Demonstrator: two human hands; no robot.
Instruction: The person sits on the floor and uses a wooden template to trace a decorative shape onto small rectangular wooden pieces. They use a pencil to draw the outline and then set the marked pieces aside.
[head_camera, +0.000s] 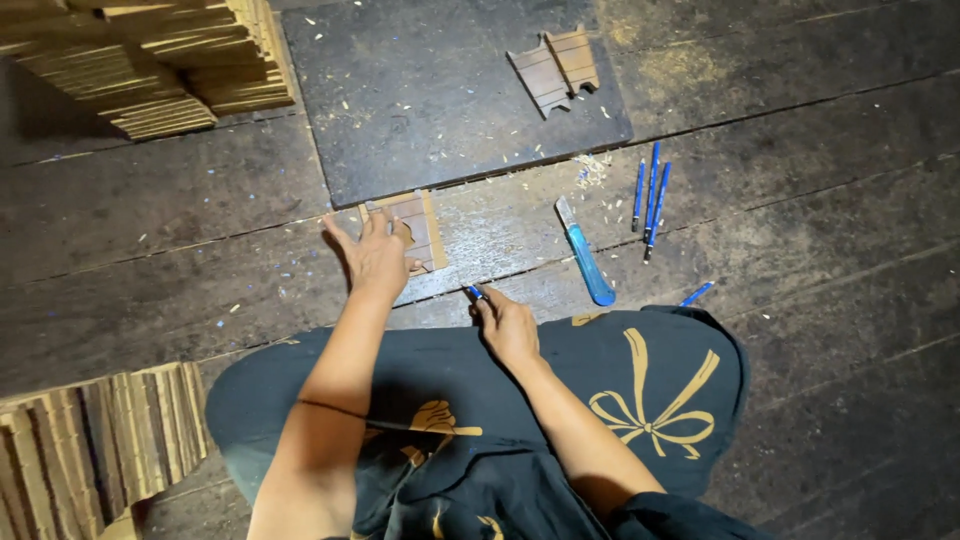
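1. We see our left hand (375, 255) lying flat with its fingers spread, pressing down on a small notched wooden piece (418, 228) that rests on the plank floor (180, 230) just below the near edge of a dark board (430, 100).
2. Our right hand (505, 322) is closed in a pinch around a blue pen (473, 292), whose tip pokes out just beside the wooden piece's lower right corner.
3. A blue-handled utility knife (585, 255) lies on the floor to the right of the right hand, near but apart from it.
4. Three more blue pens (651, 195) lie side by side further right, and a single one (697, 293) sits at the edge of the black cloth with gold bow print (650, 400) that covers our lap.
5. On the dark board, two more notched wooden pieces (555, 68) lie touching each other, well apart from both hands.
6. Stacks of thin wooden slats (150, 60) stand at the upper left, and another stack (90, 450) sits at the lower left beside our knee.
7. Pale wood shavings (592, 170) are scattered over the board and floor.
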